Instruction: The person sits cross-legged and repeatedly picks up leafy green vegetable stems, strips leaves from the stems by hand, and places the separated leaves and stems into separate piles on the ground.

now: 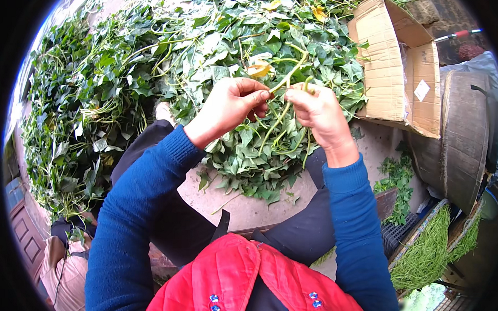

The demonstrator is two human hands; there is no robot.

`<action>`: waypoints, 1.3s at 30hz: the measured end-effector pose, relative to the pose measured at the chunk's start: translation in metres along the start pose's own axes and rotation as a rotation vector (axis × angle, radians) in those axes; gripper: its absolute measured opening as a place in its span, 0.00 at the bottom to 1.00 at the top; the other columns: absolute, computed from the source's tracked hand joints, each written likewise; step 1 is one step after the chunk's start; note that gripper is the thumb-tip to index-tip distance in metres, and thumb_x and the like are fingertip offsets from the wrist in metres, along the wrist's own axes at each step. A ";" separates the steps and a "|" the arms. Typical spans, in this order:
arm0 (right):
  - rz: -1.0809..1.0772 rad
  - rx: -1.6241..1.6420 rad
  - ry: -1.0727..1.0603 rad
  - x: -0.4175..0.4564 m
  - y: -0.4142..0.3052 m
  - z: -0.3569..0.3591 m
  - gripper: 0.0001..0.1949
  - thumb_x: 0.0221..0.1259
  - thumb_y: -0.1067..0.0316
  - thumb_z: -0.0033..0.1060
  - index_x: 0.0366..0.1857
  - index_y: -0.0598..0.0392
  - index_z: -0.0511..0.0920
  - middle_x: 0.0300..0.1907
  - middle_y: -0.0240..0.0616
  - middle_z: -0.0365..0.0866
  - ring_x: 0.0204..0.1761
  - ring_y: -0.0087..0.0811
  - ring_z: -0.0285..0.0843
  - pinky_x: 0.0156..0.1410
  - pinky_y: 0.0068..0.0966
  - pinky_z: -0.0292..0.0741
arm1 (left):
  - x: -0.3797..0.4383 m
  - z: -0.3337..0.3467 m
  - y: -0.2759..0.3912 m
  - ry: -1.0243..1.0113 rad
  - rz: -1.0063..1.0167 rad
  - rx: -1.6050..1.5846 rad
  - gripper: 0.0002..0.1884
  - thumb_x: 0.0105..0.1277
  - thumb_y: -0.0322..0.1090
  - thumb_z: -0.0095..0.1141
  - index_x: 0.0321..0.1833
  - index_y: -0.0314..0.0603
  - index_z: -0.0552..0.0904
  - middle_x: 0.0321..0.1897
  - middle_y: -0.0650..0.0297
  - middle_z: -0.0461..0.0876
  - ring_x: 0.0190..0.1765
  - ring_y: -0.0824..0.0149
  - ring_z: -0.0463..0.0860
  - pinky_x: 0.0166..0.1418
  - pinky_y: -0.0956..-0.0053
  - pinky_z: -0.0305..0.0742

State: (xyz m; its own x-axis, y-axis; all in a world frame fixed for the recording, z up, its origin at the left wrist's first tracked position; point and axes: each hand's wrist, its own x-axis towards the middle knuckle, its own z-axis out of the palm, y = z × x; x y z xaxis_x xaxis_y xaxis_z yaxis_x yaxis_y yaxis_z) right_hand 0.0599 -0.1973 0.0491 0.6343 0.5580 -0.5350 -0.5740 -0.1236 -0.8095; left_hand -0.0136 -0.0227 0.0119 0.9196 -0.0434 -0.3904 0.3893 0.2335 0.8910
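My left hand (239, 99) pinches the lower end of a pale green vine stem (292, 71) between thumb and forefinger. Close beside it, my right hand (318, 114) has its fingers closed around thin green stalks (277, 125), some of which hang below the fist. Both hands are above a large heap of leafy vines, apparently sweet potato (249, 163), spread on the floor between my knees. A yellowed leaf (259, 68) shows just behind the stem. The palm side of the right hand is hidden.
An open cardboard box (377, 64) lies tipped at the right, beside a large round wooden vessel (466, 135). Baskets of stripped green stalks (425, 248) stand at the lower right. Another person (68, 268) sits at the lower left, near more piled vines (79, 120).
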 end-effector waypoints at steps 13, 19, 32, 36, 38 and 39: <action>0.207 0.411 -0.221 0.004 0.000 -0.026 0.08 0.62 0.67 0.50 0.29 0.62 0.71 0.15 0.19 0.55 0.13 0.10 0.47 0.16 0.10 0.48 | 0.001 -0.005 0.000 -0.015 0.010 0.172 0.10 0.67 0.32 0.51 0.40 0.34 0.83 0.23 0.68 0.80 0.25 0.80 0.75 0.29 0.85 0.70; 0.030 0.675 -0.192 -0.002 -0.024 -0.067 0.06 0.60 0.68 0.49 0.29 0.57 0.67 0.15 0.20 0.54 0.14 0.12 0.48 0.15 0.11 0.48 | -0.001 -0.015 0.018 -0.050 -0.208 -0.145 0.09 0.69 0.31 0.47 0.39 0.34 0.80 0.19 0.73 0.71 0.17 0.83 0.60 0.21 0.89 0.53; -0.068 0.474 -0.356 -0.003 -0.016 -0.047 0.07 0.63 0.67 0.46 0.33 0.60 0.69 0.21 0.27 0.61 0.18 0.14 0.51 0.20 0.11 0.51 | -0.002 -0.018 0.011 -0.240 -0.192 -0.564 0.09 0.69 0.30 0.45 0.43 0.28 0.74 0.21 0.72 0.68 0.18 0.83 0.61 0.22 0.87 0.54; -0.164 0.343 -0.191 -0.003 -0.012 -0.040 0.05 0.61 0.69 0.45 0.33 0.59 0.71 0.28 0.35 0.69 0.19 0.16 0.56 0.21 0.11 0.54 | -0.004 -0.017 0.014 -0.289 -0.172 -0.601 0.09 0.68 0.29 0.45 0.43 0.29 0.74 0.22 0.72 0.69 0.18 0.83 0.61 0.22 0.87 0.54; -0.205 0.359 -0.177 0.000 -0.007 -0.037 0.05 0.57 0.73 0.43 0.34 0.59 0.72 0.33 0.40 0.74 0.20 0.16 0.59 0.22 0.11 0.56 | -0.005 -0.016 0.015 -0.311 -0.171 -0.629 0.09 0.68 0.29 0.45 0.43 0.29 0.74 0.22 0.71 0.69 0.18 0.83 0.61 0.22 0.88 0.55; -0.206 0.312 -0.145 0.000 -0.006 -0.031 0.06 0.56 0.74 0.42 0.33 0.58 0.72 0.31 0.37 0.74 0.20 0.15 0.59 0.22 0.10 0.56 | -0.004 -0.016 0.014 -0.316 -0.174 -0.642 0.09 0.68 0.29 0.45 0.43 0.30 0.74 0.22 0.71 0.69 0.18 0.83 0.61 0.22 0.88 0.55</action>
State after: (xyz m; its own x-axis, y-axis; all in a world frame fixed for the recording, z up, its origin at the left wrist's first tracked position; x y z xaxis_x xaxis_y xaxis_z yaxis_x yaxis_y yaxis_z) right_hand 0.0801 -0.2218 0.0466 0.6859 0.6579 -0.3112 -0.5861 0.2460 -0.7720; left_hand -0.0130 -0.0037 0.0226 0.8561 -0.3873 -0.3421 0.5130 0.7162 0.4732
